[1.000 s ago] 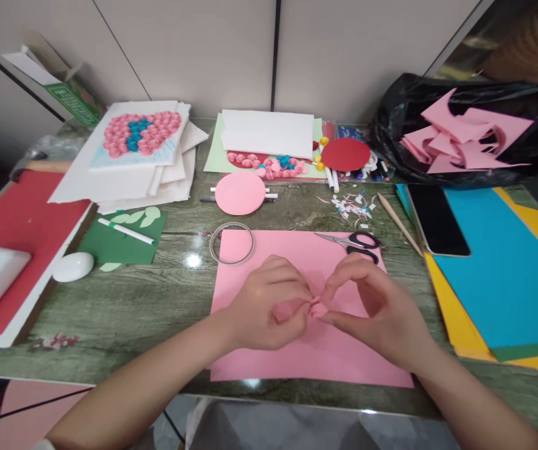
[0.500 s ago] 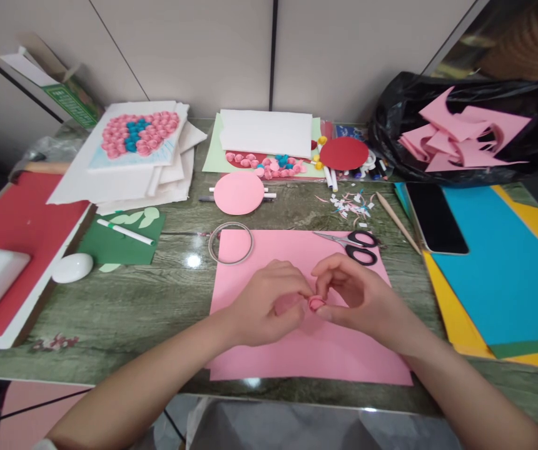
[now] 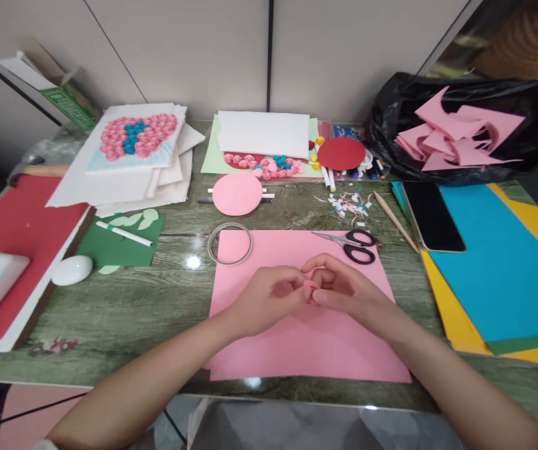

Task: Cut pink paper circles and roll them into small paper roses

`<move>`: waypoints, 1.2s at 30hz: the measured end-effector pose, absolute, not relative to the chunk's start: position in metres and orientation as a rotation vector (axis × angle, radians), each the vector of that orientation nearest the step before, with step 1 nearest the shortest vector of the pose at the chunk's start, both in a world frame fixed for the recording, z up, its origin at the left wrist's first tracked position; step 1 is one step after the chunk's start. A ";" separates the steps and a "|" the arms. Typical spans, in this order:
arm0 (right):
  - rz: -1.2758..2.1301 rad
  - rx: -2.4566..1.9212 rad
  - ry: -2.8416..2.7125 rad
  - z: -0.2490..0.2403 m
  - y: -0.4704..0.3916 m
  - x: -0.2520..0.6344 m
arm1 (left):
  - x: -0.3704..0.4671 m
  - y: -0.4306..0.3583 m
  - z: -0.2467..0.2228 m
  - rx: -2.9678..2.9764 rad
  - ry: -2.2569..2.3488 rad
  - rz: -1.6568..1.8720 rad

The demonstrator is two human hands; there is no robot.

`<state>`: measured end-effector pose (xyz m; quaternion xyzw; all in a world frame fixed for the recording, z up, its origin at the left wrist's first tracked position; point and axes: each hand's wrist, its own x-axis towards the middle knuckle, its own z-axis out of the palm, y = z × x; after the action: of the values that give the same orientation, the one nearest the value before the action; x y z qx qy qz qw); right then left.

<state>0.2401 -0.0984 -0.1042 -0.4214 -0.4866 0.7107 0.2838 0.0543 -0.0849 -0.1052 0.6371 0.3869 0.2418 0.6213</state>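
Observation:
Between the fingertips of both hands is a small rolled pink paper flower (image 3: 311, 287), partly hidden by the fingers. My left hand (image 3: 269, 299) pinches it from the left, thumb and forefinger closed. From the other side my right hand (image 3: 344, 287) grips it too, with the thumb against its lower edge and the other fingers curled behind. Both hands hover over a pink paper sheet (image 3: 306, 356). Black-handled scissors (image 3: 351, 244) lie on the sheet just beyond my right hand, and a ring (image 3: 230, 244) overlaps its far left corner.
Behind are a pink paper disc (image 3: 237, 194), a red disc (image 3: 341, 154) and paper scraps (image 3: 351, 204). Left stands a picture with pink and blue paper flowers (image 3: 137, 134). Right are a phone (image 3: 433, 215), blue paper (image 3: 508, 269) and a black bag (image 3: 386, 125) of pink offcuts.
Both hands have come closer together and moved slightly up and left with the paper flower. More of it is now covered by the fingers. The view has shifted a little.

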 end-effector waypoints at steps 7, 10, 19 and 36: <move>1.775 -1.108 -1.311 -0.106 -0.104 0.234 | 0.056 -0.086 -0.103 1.531 0.891 0.490; 1.681 -1.085 -1.346 -0.109 -0.106 0.233 | 0.056 -0.087 -0.104 1.578 0.907 0.509; 1.342 -1.205 -1.675 -0.109 -0.108 0.236 | 0.055 -0.087 -0.103 1.938 0.969 0.621; 1.102 -1.081 -1.936 -0.105 -0.110 0.237 | 0.055 -0.087 -0.105 1.643 0.887 0.531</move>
<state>0.2375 -0.1102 -0.1054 -0.4126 -0.7389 0.4208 0.3267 0.0549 -0.0873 -0.1052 0.6986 0.3772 0.2258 0.5645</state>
